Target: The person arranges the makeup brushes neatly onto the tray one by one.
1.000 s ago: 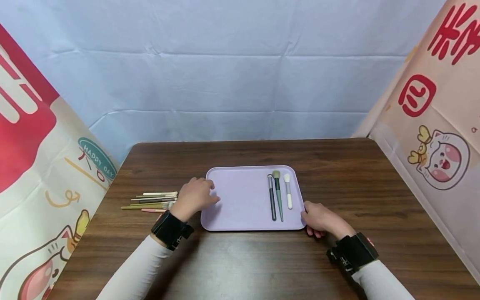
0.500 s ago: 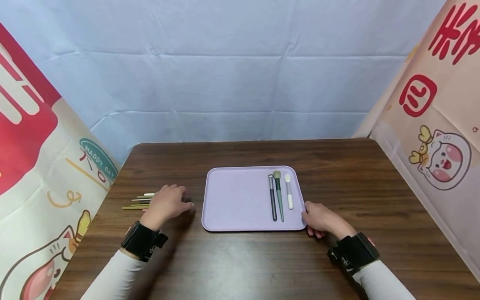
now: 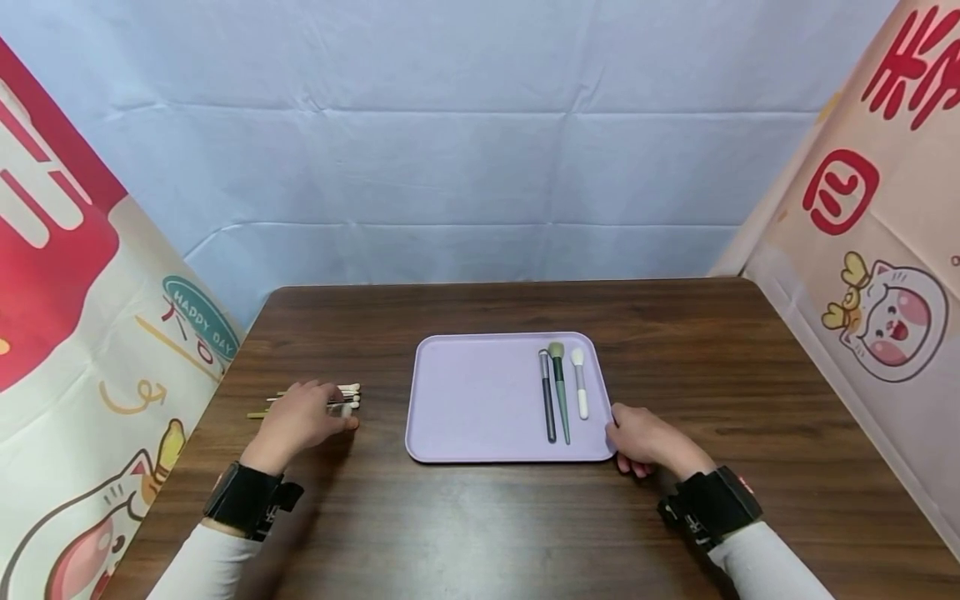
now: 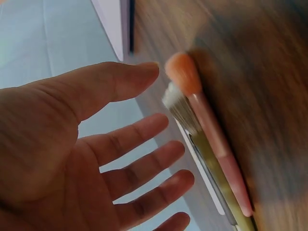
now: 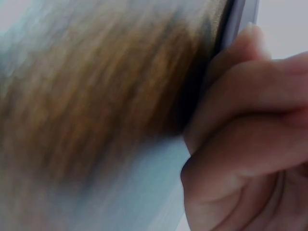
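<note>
On my head view the loose makeup brushes (image 3: 349, 402) lie bundled on the desk (image 3: 480, 517), left of the lilac tray (image 3: 472, 400), heads toward it. The left hand (image 3: 300, 417) is over them; its wrist view shows me thumb and fingers spread apart, holding nothing, the thumb tip just beside the head of the peach-headed brush (image 4: 210, 132).

I judge each brush light, stiff along the handle and soft only at the bristles. The peach one runs along the edge of the bundle, close beside an olive-handled brush (image 4: 211, 163) with pale bristles, so I'd pinch it by the upper handle, just behind the head, where it looks firm. Squeezing the bristles would probably splay them and give a poor hold. The slim handles look smooth; I'd expect them to roll or drag a neighbour if nudged, so a gentle, square pinch suits.

The right hand (image 3: 648, 437) has its fingers curled, clamped at the tray's right edge near the front corner. The tray looks rigid and light, likely to slide without that steadying hold.
</note>
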A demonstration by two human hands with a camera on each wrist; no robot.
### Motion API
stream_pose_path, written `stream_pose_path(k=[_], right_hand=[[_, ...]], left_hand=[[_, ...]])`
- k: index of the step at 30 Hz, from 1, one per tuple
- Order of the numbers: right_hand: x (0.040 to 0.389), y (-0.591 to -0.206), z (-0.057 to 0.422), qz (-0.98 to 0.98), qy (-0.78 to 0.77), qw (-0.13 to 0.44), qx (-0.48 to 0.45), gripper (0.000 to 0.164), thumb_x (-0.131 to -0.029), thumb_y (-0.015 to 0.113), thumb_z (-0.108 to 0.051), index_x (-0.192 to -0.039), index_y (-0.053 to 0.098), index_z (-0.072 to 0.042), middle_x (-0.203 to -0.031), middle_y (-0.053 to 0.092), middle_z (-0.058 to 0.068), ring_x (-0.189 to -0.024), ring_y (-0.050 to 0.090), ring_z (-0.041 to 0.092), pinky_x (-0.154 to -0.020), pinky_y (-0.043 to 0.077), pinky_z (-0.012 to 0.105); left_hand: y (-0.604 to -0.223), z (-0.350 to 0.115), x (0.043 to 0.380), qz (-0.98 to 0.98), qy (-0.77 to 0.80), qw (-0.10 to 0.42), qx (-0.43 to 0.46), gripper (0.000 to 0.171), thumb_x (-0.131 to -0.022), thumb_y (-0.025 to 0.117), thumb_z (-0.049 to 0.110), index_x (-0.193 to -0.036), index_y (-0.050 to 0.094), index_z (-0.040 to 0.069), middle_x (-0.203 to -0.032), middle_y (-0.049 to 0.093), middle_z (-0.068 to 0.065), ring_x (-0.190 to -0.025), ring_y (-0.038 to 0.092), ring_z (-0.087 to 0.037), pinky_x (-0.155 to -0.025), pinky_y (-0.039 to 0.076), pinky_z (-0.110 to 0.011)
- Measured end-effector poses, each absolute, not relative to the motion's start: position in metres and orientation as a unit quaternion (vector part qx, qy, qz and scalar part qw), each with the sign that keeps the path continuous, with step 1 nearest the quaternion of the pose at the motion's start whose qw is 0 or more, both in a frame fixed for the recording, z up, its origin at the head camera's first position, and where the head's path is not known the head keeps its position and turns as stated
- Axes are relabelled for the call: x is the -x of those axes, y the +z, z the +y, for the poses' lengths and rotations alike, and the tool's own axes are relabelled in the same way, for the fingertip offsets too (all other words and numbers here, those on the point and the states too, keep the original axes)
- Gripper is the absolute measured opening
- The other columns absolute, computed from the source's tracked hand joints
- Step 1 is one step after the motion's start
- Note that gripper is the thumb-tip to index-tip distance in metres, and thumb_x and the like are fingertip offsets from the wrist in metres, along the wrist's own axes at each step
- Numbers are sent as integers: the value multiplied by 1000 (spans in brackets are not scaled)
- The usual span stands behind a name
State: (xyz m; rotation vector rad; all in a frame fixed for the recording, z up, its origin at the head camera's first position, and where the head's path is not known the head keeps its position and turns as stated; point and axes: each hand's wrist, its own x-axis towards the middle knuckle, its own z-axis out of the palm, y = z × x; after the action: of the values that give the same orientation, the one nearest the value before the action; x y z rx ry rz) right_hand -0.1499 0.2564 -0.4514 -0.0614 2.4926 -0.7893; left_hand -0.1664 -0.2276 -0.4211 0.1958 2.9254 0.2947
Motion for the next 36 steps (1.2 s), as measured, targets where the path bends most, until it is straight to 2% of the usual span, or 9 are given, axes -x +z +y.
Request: stream_pose_path(k=[6, 10, 13, 17, 24, 28, 31, 36], right_hand=[[150, -452, 256, 920, -291, 262, 19, 14, -102, 38, -8, -95, 49, -2, -59, 60, 8, -40, 50, 14, -40, 42, 25], [150, -452, 256, 920, -290, 263, 19, 13, -102, 39, -9, -95, 49, -2, -59, 60, 8, -40, 51, 14, -40, 42, 25], [150, -452, 255, 920, -289, 264, 20, 14, -102, 39, -9, -95, 49, -2, -59, 61, 8, -40, 51, 14, -40, 42, 26], [150, -451, 255, 920, -289, 265, 22, 14, -102, 38, -9, -96, 48, -2, -59, 61, 8, -41, 51, 13, -40, 42, 25], [151, -451, 255, 919, -292, 266, 13, 13, -102, 39, -9, -98, 49, -1, -60, 61, 9, -41, 51, 14, -41, 42, 25], [150, -452, 255, 920, -290, 263, 15, 13, -102, 39, -9, -97, 49, -1, -59, 61, 9, -40, 51, 13, -40, 43, 26], [150, -453, 255, 920, -291, 262, 15, 12, -101, 39, -8, -96, 49, -2, -59, 61, 9, -40, 51, 13, -40, 43, 26], [150, -453, 256, 921, -290, 259, 15, 12, -101, 40, -8, -95, 49, -2, -59, 61, 9, -40, 51, 13, -40, 43, 26]], left_hand=[[-428, -236, 165, 987, 111, 101, -65, 43, -90, 75, 42, -115, 71, 7, -118, 68, -20, -116, 56, -47, -88, 48, -59], [-432, -240, 163, 986, 124, 86, -74, 37, -89, 76, 32, -116, 71, 7, -115, 68, -18, -115, 56, -45, -89, 47, -59], [-432, -244, 161, 986, 125, 81, -80, 29, -86, 78, 21, -111, 71, 7, -106, 68, -14, -107, 59, -40, -88, 46, -58], [-432, -251, 157, 986, 125, 82, -79, 21, -84, 80, 17, -101, 71, 8, -97, 67, -9, -97, 59, -35, -84, 46, -55], [-433, -258, 153, 986, 123, 78, -84, 15, -84, 79, 12, -97, 71, 10, -94, 66, -7, -94, 60, -33, -81, 47, -52], [-434, -259, 153, 985, 124, 84, -80, 14, -86, 79, 13, -95, 69, 11, -92, 65, -7, -83, 58, -27, -70, 48, -45], [-436, -260, 153, 984, 131, 87, -81, 13, -87, 78, 14, -93, 67, 12, -89, 62, -7, -76, 52, -24, -63, 44, -39], [-438, -263, 155, 985, 127, 85, -80, 9, -88, 75, 10, -89, 67, 13, -86, 60, -5, -77, 51, -23, -61, 42, -37]])
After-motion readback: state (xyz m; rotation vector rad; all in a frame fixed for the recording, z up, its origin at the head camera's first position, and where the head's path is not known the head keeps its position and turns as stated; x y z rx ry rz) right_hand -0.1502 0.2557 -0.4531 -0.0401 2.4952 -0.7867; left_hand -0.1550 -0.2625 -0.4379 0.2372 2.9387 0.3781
